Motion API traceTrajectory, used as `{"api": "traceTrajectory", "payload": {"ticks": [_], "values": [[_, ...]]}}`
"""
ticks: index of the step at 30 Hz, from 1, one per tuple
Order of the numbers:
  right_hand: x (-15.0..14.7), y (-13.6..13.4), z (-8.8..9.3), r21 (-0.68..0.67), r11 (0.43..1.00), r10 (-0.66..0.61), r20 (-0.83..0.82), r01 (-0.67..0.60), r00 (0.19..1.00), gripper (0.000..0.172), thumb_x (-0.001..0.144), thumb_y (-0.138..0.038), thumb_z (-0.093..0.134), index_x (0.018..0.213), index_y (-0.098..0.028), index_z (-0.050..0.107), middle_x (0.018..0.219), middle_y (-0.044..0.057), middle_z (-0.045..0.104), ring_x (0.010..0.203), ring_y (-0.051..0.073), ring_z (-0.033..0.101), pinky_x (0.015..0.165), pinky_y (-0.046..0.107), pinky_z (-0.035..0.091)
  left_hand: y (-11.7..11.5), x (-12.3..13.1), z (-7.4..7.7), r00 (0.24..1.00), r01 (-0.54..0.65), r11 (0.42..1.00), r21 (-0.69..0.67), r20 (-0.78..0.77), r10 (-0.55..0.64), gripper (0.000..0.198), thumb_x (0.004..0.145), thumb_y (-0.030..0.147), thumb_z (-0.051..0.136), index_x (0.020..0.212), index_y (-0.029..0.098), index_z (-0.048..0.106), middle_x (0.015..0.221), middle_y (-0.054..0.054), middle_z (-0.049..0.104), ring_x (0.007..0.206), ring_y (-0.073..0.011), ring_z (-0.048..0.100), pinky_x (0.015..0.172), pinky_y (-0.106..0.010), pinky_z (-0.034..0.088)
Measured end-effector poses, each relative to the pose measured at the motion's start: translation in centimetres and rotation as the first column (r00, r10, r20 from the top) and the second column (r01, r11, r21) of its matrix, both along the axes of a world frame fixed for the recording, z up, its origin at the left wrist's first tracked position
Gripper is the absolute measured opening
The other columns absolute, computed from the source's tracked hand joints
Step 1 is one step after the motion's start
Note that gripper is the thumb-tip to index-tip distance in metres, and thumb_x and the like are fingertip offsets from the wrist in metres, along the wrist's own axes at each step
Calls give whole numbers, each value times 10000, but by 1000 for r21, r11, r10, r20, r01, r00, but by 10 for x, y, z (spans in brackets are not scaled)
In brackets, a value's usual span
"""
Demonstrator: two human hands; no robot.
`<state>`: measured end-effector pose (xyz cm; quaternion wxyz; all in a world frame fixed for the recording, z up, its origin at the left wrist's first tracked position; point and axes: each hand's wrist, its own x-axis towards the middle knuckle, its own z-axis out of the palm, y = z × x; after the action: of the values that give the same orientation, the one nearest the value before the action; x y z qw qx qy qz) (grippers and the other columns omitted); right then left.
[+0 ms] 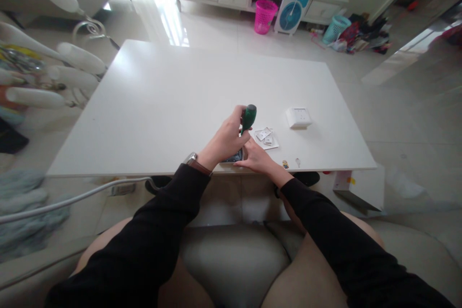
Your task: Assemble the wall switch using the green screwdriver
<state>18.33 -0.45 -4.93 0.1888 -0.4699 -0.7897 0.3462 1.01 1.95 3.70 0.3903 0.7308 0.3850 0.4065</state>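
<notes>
1. Left hand (231, 135): fingers wrapped around the green handle (249, 118) of a tool, held tilted, its top end up; the tool's lower end is hidden.
2. Right hand (257, 158): thumb and fingers spread at the right side of a dark piece (234, 157); fingertips partly covered, so whether they grip it cannot be told.
3. Dark piece: located at the near edge of the white table (173, 101), beneath the left hand, mostly concealed.
4. Flat white plate (273, 145): just beyond the right hand, bearing small white pieces (263, 134).
5. White box (299, 118): farther right, apart from both hands.
</notes>
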Motion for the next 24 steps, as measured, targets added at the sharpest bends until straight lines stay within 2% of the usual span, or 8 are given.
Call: {"api": "traceTrajectory", "payload": {"ticks": [9, 15, 19, 24], "values": [[1, -1, 0, 5, 1000, -15, -1, 15, 1000, 872, 716, -353, 917, 1461, -203, 490, 1404, 150, 529, 1339, 358, 538, 1216, 580, 406, -2, -3, 2, 1000, 19, 998, -58, -21, -20, 414, 846, 44, 505, 1210, 227, 435, 957, -53, 655, 878, -188, 655, 825, -368, 567], [-1, -2, 2, 4, 1000, -14, 6, 14, 1000, 851, 719, -349, 915, 1441, -190, 495, 1352, 139, 540, 1282, 340, 563, 1191, 550, 430, -3, -2, 1, 999, -18, 998, -54, -27, 16, 328, 938, 167, 564, 1237, 237, 449, 1011, -59, 649, 881, -197, 631, 850, -407, 546], [-1, -3, 5, 28, 999, -22, 38, 21, 999, 775, 731, -344, 906, 1385, -200, 517, 1309, 114, 535, 1228, 311, 579, 1123, 505, 487, -2, -1, 1, 997, -75, 996, -38, -1, 75, 312, 976, 194, 554, 1261, 247, 439, 1023, -53, 642, 877, -190, 635, 827, -399, 561], [0, -5, 10, 63, 998, -19, 103, 13, 995, 726, 722, -368, 915, 1312, -203, 524, 1269, 101, 541, 1147, 287, 600, 1037, 459, 529, 3, -3, 1, 983, -179, 984, 0, 37, 179, 394, 992, 197, 550, 1350, 288, 415, 1134, -66, 634, 871, -173, 651, 791, -375, 577]]}}
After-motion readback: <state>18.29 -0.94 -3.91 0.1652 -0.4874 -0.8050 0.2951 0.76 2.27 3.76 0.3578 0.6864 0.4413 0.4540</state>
